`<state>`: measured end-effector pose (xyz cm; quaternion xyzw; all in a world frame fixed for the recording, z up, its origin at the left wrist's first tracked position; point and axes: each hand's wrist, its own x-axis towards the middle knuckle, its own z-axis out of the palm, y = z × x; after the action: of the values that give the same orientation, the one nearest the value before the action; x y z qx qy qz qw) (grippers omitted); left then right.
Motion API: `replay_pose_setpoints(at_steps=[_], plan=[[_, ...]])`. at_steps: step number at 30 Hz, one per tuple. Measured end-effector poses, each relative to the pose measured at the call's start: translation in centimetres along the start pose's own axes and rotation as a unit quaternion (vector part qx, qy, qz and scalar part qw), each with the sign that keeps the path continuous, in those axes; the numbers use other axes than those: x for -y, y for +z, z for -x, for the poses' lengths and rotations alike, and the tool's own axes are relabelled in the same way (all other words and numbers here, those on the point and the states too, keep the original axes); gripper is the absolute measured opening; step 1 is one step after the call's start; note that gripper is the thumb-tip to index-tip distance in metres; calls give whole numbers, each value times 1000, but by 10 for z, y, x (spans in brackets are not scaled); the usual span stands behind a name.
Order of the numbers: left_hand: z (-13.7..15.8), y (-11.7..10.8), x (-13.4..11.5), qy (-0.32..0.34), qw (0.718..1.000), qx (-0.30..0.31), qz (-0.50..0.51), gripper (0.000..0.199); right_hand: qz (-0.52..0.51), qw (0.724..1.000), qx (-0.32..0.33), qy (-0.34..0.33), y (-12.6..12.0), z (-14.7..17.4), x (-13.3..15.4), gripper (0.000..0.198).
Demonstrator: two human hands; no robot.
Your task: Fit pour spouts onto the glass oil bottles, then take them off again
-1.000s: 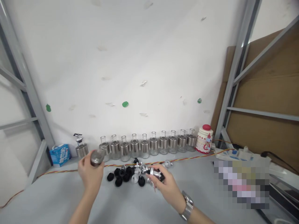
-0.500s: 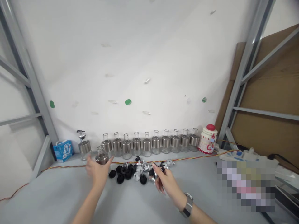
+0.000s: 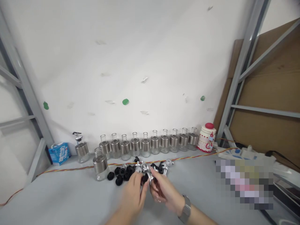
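Note:
My right hand (image 3: 164,189), with a watch (image 3: 185,208) at its wrist, grips a silver and black bottle stopper (image 3: 149,178) between thumb and fingers. My left hand (image 3: 133,193), partly blurred, meets it there, its thumb and fingers closed at the stopper's black end. Just beyond the hands lies a pile of loose parts: black rubber stoppers (image 3: 119,180) and silver and clear pieces (image 3: 145,167). A glass bottle with a metal sleeve (image 3: 100,164) and an uncovered neck stands upright left of the pile, apart from both hands.
Along the wall runs a row of several similar open bottles (image 3: 145,146). One bottle with a pourer top (image 3: 81,149) stands left, beside a blue drink carton (image 3: 59,153). A white and red jar (image 3: 205,139) ends the row. A twisted wire (image 3: 194,154) crosses the grey table (image 3: 70,193).
My left hand has let go of the sleeved bottle, now standing on the table, and moved right to the stopper. My right hand has shifted slightly left with the stopper.

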<state>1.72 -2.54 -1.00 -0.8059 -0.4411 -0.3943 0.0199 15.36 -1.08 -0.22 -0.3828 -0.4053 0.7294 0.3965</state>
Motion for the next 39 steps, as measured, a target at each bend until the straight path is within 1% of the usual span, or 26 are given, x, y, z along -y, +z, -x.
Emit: replay_pose_setpoints(at_steps=[2,4,7,9,11,13,15,16,18,20,22,23,25,26,27,28,29,30,31,32,33,34,35,36,37,39], plan=[[1,-1,2,-15,999,27,38,13,-14,999,37,30,-1,1,-1,58],[2,-1,5,-25,997,43,53,14,-16,997,53,57,0,2,-1,58],[2,2,6,-41,994,60,76,19,0,998,16,54,2,2,-2,54],[1,4,4,-80,987,64,121,22,-2,999,-12,36,4,2,-1,51],[-1,4,-1,-137,971,56,186,26,-18,999,-19,19,5,2,-2,50],[-3,5,-6,-193,945,47,258,29,-16,999,-29,-10,5,0,-3,51],[-6,8,-7,-254,908,47,330,33,32,997,-59,-48,6,-2,-5,51],[-7,9,-6,-288,883,53,367,36,71,992,-77,-70,6,-3,-6,50],[-9,13,-1,-358,815,91,446,44,164,973,-110,-120,6,-3,-9,48],[-10,15,8,-407,747,146,506,50,271,938,-123,-178,6,1,-10,43],[-11,13,16,-430,704,193,531,51,393,878,-121,-243,6,6,-9,40],[-11,10,18,-437,693,209,533,50,458,837,-114,-277,5,9,-8,38],[-10,1,21,-456,674,231,534,45,575,735,-86,-349,4,14,-4,31],[-10,-3,20,-462,666,244,532,43,619,684,-66,-380,3,16,-3,28],[-10,-7,19,-465,667,254,524,42,650,641,-49,-405,1,17,-1,24],[-10,-10,17,-465,682,252,504,42,665,616,-40,-421,0,18,1,21],[-11,-13,14,-457,717,233,472,42,663,614,-39,-426,-1,18,3,19],[-11,-14,11,-432,769,197,428,42,644,638,-47,-419,-2,17,4,18],[-10,-16,8,-394,827,148,373,42,606,688,-56,-396,-2,16,4,18],[-10,-17,6,-348,880,95,309,40,551,754,-58,-354,-2,15,3,23],[-8,-17,4,-296,922,48,246,37,481,824,-44,-296,-1,13,2,31],[-7,-18,4,-245,951,21,189,34,400,887,-16,-229,0,11,-1,38],[-6,-18,4,-201,969,10,141,31,317,934,24,-162,2,9,-3,44],[-4,-18,5,-169,981,9,100,29,241,963,65,-105,3,7,-6,48],[-3,-18,6,-144,987,12,68,28,177,977,97,-66,5,5,-8,50],[-2,-18,9,-106,994,18,33,27,88,989,114,-43,9,1,-12,52]])
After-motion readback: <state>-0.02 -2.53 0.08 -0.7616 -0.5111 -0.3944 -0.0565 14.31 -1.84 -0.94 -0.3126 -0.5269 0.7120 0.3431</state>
